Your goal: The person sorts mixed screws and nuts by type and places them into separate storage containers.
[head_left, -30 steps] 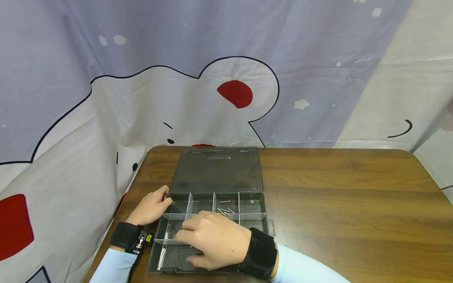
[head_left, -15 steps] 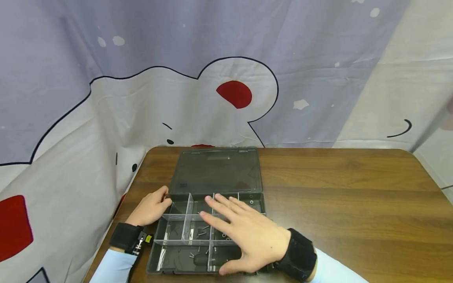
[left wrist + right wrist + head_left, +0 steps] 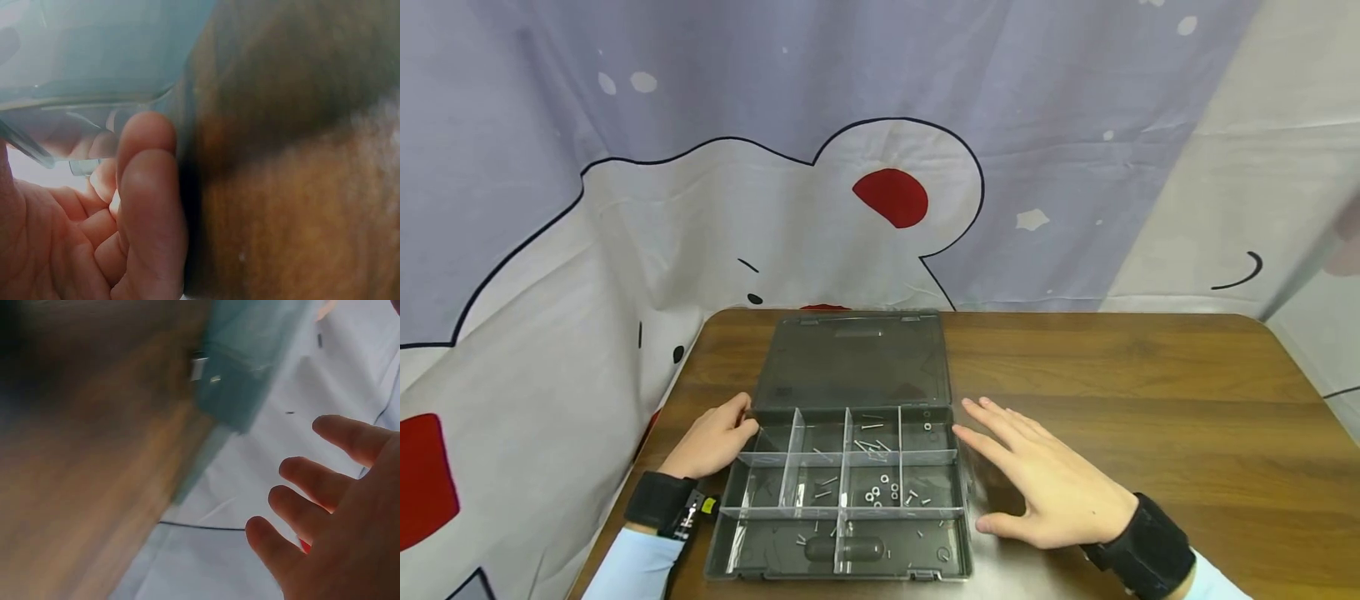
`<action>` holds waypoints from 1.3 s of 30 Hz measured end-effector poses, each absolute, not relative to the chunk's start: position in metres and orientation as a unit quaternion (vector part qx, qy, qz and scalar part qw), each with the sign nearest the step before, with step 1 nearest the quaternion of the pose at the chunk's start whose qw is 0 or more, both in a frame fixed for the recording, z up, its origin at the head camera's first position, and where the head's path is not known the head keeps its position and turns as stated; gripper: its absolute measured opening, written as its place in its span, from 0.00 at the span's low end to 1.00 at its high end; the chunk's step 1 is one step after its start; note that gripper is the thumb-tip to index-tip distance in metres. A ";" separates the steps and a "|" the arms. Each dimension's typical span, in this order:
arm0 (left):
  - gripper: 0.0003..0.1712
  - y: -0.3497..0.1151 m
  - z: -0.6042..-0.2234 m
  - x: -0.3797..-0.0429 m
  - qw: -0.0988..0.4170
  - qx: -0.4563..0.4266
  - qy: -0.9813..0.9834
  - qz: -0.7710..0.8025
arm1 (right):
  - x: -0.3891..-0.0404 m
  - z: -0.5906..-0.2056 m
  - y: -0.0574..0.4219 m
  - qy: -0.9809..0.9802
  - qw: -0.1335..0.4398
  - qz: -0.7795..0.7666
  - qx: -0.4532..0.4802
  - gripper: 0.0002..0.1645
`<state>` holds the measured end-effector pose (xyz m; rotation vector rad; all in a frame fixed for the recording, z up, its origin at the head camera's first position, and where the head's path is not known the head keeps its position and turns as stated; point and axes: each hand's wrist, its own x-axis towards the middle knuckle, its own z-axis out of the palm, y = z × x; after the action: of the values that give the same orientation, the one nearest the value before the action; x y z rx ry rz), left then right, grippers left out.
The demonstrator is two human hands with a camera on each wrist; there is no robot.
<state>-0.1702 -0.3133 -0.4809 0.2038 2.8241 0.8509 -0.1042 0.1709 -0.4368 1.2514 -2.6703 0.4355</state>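
Note:
A grey see-through compartment box lies with its lid folded back. My left hand grips the box's upper left edge, thumb at the rim. In the left wrist view, the curled fingers press along the box wall. To the right of the box is my right hand, fingers spread and holding nothing, fingertips close to the right wall. The right wrist view also shows those straight fingers apart from the box. Screws and small nuts or washers lie in separate compartments.
The brown wooden table extends to the right of the box. Behind it hangs a patterned curtain. Short screws and a few tiny pieces lie in the right-hand compartments. Black bands wrap both wrists.
My right hand has moved from over the lower compartments to the right, off the box, its fingers spreading. The compartments it covered now show. My left hand has stayed at the edge.

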 end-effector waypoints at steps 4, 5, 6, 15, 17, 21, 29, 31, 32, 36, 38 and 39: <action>0.09 -0.313 -0.481 -0.170 0.092 0.066 0.951 0.287 | -0.100 -0.448 0.186 -0.895 0.090 0.145 0.413 0.55; 0.09 -0.313 -0.481 -0.170 0.092 0.065 0.951 0.287 | -0.099 -0.451 0.189 -0.894 0.093 0.145 0.413 0.54; 0.09 -0.313 -0.481 -0.170 0.092 0.065 0.951 0.288 | -0.098 -0.454 0.191 -0.893 0.097 0.145 0.415 0.53; 0.08 -0.314 -0.481 -0.171 0.092 0.064 0.952 0.286 | -0.090 -0.474 0.191 -0.851 0.140 0.163 0.480 0.25; 0.08 -0.314 -0.481 -0.171 0.092 0.064 0.952 0.286 | -0.089 -0.477 0.189 -0.842 0.150 0.170 0.490 0.21; 0.08 -0.313 -0.481 -0.170 0.092 0.065 0.952 0.283 | -0.087 -0.481 0.184 -0.841 0.158 0.166 0.489 0.14; 0.08 -0.312 -0.480 -0.170 0.093 0.065 0.952 0.285 | -0.086 -0.480 0.178 -0.870 0.148 0.132 0.451 0.17; 0.08 -0.312 -0.480 -0.170 0.093 0.065 0.952 0.284 | -0.086 -0.480 0.176 -0.871 0.148 0.131 0.450 0.18; 0.08 -0.313 -0.480 -0.170 0.093 0.065 0.952 0.283 | -0.086 -0.480 0.175 -0.871 0.149 0.128 0.450 0.17; 0.08 -0.313 -0.480 -0.170 0.094 0.066 0.952 0.283 | -0.088 -0.479 0.170 -0.869 0.148 0.123 0.456 0.18; 0.08 -0.313 -0.481 -0.170 0.095 0.065 0.952 0.282 | -0.088 -0.479 0.167 -0.869 0.145 0.127 0.456 0.19; 0.08 -0.313 -0.480 -0.170 0.095 0.065 0.952 0.282 | -0.088 -0.479 0.166 -0.869 0.143 0.132 0.456 0.19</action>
<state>-0.1705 -0.3133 -0.4805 0.1919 2.8231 0.8370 -0.0875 0.1662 -0.4787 1.3148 -2.5052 0.3816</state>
